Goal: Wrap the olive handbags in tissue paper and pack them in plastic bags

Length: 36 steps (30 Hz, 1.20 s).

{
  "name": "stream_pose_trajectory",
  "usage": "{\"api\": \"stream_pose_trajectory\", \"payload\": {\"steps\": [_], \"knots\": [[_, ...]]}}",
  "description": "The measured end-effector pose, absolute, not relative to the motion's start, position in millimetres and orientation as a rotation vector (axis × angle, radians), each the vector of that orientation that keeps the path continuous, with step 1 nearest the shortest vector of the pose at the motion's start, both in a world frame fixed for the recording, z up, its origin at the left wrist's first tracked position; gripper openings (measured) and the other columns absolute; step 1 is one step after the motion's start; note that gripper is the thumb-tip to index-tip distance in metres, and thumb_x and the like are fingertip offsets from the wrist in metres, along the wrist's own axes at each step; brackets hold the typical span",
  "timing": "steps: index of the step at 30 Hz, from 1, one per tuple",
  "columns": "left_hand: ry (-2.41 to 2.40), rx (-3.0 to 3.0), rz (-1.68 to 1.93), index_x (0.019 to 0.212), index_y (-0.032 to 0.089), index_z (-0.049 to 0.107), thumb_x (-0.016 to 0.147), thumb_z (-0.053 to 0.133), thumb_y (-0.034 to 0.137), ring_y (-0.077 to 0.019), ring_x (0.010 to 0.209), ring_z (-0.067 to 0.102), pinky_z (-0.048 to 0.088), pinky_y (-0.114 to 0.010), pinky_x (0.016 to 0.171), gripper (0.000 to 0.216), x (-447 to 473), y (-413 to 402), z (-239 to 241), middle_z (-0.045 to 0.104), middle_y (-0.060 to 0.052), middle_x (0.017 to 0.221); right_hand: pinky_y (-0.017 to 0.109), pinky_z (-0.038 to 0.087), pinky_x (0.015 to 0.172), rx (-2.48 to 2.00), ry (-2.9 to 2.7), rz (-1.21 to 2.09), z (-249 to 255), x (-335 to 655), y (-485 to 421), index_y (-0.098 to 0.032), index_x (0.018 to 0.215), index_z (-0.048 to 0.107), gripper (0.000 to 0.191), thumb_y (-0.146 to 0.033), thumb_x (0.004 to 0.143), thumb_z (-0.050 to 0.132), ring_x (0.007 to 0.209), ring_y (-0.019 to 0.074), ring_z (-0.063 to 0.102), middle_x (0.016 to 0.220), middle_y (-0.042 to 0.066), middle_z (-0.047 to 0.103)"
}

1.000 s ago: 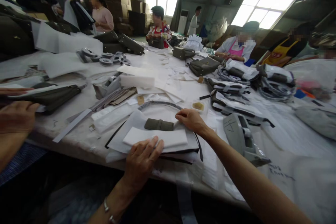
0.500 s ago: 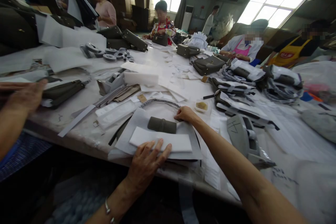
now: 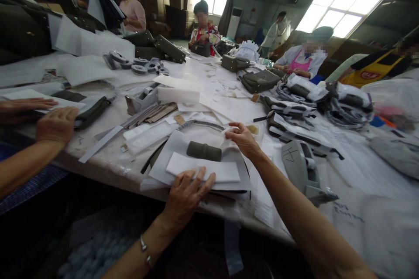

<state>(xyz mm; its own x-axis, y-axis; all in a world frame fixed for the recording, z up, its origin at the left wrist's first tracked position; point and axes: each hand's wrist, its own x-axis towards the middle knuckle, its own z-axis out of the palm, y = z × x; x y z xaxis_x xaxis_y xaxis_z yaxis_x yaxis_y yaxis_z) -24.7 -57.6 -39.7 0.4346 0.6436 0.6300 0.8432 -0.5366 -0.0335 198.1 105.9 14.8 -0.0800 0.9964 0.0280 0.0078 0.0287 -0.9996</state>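
My left hand [image 3: 186,197], fingers loosely spread, rests on the near edge of the white pad [image 3: 222,171], long axis left to right. My right hand [image 3: 244,139], fingers curled, sits beyond, beside the handle's [image 3: 203,122] right end; grip cannot be confirmed.

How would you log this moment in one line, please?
left hand: resting on white strip | right hand: beside wrapped handle, grip unclear | olive tab: beyond strip
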Motion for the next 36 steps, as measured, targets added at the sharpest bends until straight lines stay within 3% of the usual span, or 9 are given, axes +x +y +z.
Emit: {"api": "stream_pose_trajectory", "payload": {"steps": [4, 8, 11, 14, 16, 20, 26, 31, 36], "knots": [[-1.289, -2.375, -0.733, 0.136, 0.030, 0.055, 0.095, 0.050, 0.014, -0.0247, 0.112, 0.057, 0.042, -0.040, 0.098, 0.044, -25.3, -62.9, -33.8, 0.063, -0.003, 0.132, 0.030, 0.050, 0.074, -1.060, -1.278, 1.273, 37.2, 199.7, 76.3, -0.021, 0.129, 0.051, 0.073, -0.030, 0.063, 0.083, 0.069, 0.0130, 0.063, 0.076, -0.005, 0.069], [-1.325, -2.399, -0.587, 0.134, 0.025, 0.056, 0.094, 0.052, 0.016, -0.0271, 0.115, 0.057, 0.042, -0.042, 0.101, 0.041, -20.5, -70.9, -22.1, 0.062, -0.007, 0.132, 0.037, 0.053, 0.084, -1.181, -1.414, 1.162, 50.0, 200.9, 28.6, -0.019, 0.135, 0.049, 0.073, -0.033, 0.071, 0.081, 0.081, 0.0195, 0.071, 0.081, 0.000, 0.074], [-1.258, -2.420, -0.499, 0.125, 0.016, 0.060, 0.094, 0.049, 0.017, -0.0273, 0.116, 0.057, 0.040, -0.044, 0.104, 0.032, -10.7, -69.9, -13.6, 0.064, -0.011, 0.123, 0.038, 0.056, 0.086, -1.312, -1.541, 0.984, 41.6, 201.5, -5.6, -0.021, 0.134, 0.052, 0.062, -0.034, 0.078, 0.076, 0.086, 0.0222, 0.073, 0.088, 0.004, 0.077], [-1.125, -2.521, -0.433, 0.116, 0.009, 0.060, 0.092, 0.048, 0.010, -0.0273, 0.121, 0.054, 0.040, -0.042, 0.105, 0.027, 1.1, -61.5, -8.5, 0.063, -0.015, 0.120, 0.035, 0.057, 0.084, -1.351, -1.725, 0.737, 23.6, 201.5, -29.7, -0.023, 0.118, 0.064, 0.033, -0.030, 0.086, 0.068, 0.088, 0.0217, 0.074, 0.092, 0.004, 0.077], [-1.085, -2.632, -0.393, 0.111, 0.008, 0.059, 0.091, 0.047, 0.006, -0.0255, 0.112, 0.058, 0.045, -0.039, 0.099, 0.024, 6.5, -54.6, -6.5, 0.064, -0.015, 0.113, 0.032, 0.059, 0.081, -1.292, -1.856, 0.553, 12.5, 199.7, -39.5, -0.024, 0.104, 0.070, 0.017, -0.026, 0.090, 0.062, 0.087, 0.0208, 0.074, 0.094, 0.004, 0.078], [-1.180, -2.821, -0.380, 0.098, 0.014, 0.058, 0.089, 0.049, 0.006, -0.0232, 0.085, 0.060, 0.052, -0.037, 0.079, 0.015, 6.2, -45.0, -3.9, 0.063, -0.008, 0.092, 0.033, 0.059, 0.086, -1.093, -1.988, 0.241, 1.0, 190.4, -50.5, -0.024, 0.098, 0.073, 0.015, -0.020, 0.092, 0.059, 0.087, 0.0205, 0.074, 0.091, 0.004, 0.078], [-1.256, -2.843, -0.740, 0.133, 0.017, 0.048, 0.093, 0.053, 0.013, -0.0207, 0.098, 0.060, 0.049, -0.035, 0.087, 0.041, 0.0, -45.2, -8.3, 0.064, -0.008, 0.118, 0.035, 0.057, 0.087, -0.943, -2.027, 0.247, 6.8, 184.4, -66.4, -0.025, 0.095, 0.073, 0.014, -0.020, 0.092, 0.061, 0.088, 0.0192, 0.071, 0.091, 0.004, 0.076], [-1.193, -2.878, -0.721, 0.130, 0.021, 0.054, 0.095, 0.056, 0.019, -0.0204, 0.100, 0.059, 0.048, -0.035, 0.088, 0.035, 0.0, -44.3, -13.1, 0.066, -0.005, 0.122, 0.025, 0.052, 0.063, -1.085, -2.046, 0.406, 36.1, 191.1, -41.4, -0.022, 0.075, 0.072, 0.024, -0.034, 0.093, 0.062, 0.064, 0.0142, 0.065, 0.069, 0.001, 0.070], [-1.209, -2.856, -0.664, 0.135, 0.021, 0.051, 0.093, 0.055, 0.015, -0.0208, 0.100, 0.058, 0.048, -0.036, 0.088, 0.043, 0.2, -43.4, -13.1, 0.063, -0.007, 0.130, 0.033, 0.043, 0.096, -1.403, -2.409, 0.276, 43.9, 173.7, 33.9, -0.019, 0.104, 0.073, 0.027, -0.035, 0.098, 0.053, 0.103, 0.0223, 0.066, 0.106, 0.008, 0.074]]}}
